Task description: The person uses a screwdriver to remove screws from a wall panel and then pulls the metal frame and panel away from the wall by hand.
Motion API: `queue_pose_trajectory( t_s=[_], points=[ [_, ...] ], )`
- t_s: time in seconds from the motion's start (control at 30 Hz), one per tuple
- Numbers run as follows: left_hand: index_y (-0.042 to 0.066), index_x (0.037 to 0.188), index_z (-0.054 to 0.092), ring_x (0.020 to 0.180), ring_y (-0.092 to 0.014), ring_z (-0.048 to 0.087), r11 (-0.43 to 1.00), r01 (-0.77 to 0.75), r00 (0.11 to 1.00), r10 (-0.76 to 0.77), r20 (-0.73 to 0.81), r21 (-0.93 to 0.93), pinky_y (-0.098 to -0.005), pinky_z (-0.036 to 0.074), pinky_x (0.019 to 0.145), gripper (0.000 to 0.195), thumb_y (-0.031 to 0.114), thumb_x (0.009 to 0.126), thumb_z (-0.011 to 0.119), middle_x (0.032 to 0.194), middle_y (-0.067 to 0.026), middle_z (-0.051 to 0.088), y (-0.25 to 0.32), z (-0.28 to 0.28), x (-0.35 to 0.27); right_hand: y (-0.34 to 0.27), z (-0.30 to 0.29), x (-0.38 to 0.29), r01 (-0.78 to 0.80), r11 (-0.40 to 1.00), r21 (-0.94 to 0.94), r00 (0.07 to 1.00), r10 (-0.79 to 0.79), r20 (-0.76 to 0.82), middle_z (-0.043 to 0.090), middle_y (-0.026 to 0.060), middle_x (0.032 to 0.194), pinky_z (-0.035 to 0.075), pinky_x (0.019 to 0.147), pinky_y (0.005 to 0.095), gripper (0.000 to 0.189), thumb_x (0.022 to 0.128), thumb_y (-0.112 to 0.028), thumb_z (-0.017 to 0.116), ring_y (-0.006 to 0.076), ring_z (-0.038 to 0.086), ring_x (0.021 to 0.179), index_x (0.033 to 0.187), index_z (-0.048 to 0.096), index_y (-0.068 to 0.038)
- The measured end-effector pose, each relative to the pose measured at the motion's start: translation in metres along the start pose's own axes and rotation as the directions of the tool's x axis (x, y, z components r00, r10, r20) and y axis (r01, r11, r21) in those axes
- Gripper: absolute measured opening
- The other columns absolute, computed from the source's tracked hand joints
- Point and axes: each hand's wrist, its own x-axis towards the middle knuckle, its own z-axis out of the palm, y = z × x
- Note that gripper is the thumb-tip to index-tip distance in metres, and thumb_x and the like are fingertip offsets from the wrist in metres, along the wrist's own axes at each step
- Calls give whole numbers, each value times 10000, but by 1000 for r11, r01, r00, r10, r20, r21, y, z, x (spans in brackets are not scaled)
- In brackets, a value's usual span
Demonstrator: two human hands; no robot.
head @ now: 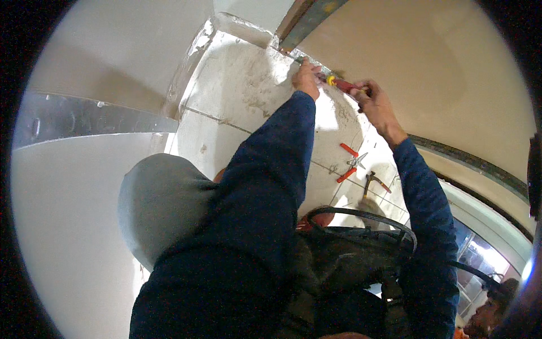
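Low at the wall's foot, my right hand (377, 104) grips a red-handled tool (344, 84) with a yellow collar, shaped like a screwdriver. Its front end points toward my left hand (307, 78), which is bent close to the floor edge. A thin dark strip or shaft (297, 58) shows just beyond the left fingers. Whether those fingers hold it is hidden. Above them, a metal profile (311, 25) comes down to the corner. Red-handled snips (355, 164) lie spread on the floor tiles (237, 76), nearer to me, beside a pair of pincers (372, 182).
A beige wall panel (410, 55) rises right of my hands, with a dark rail (470, 159) along its lower edge. My grey-clad knee (165, 203) is at left, near a white wall (63, 182). A black hoop-like band (364, 212) crosses below. Another person (491, 309) is at lower right.
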Motion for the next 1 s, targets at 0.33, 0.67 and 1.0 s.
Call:
queue_pose_trajectory(
  t_s=[0.33, 0.67, 1.0],
  points=[
    [95, 745, 491, 493, -135, 465, 956, -128, 992, 124, 32, 266, -284, 344, 407, 178, 242, 827, 549, 655, -16, 504, 4, -33, -16, 50, -18, -61, -72, 972, 224, 994, 89, -64, 561, 40, 700, 432, 524, 248, 246, 868, -237, 548, 100, 505, 581, 912, 594, 0],
    [32, 1011, 619, 723, -130, 592, 348, -785, 617, 503, 604, 512, -271, 496, 615, 218, 131, 824, 567, 882, -52, 638, 138, -25, -88, -113, 10, 14, 774, 443, -452, 541, -834, 110, 593, 216, 873, 466, 704, 456, 261, 848, -235, 547, 398, 576, 818, 1028, 570, -48],
    [-25, 1075, 561, 772, -222, 611, 513, -784, 551, 315, 772, 350, -324, 491, 721, 361, 27, 727, 644, 857, -138, 642, 179, 0, -101, -170, 44, 47, 708, 556, -437, 652, -752, 100, 592, 241, 798, 465, 669, 454, 215, 775, -137, 586, 408, 590, 800, 897, 500, 17]
  ],
)
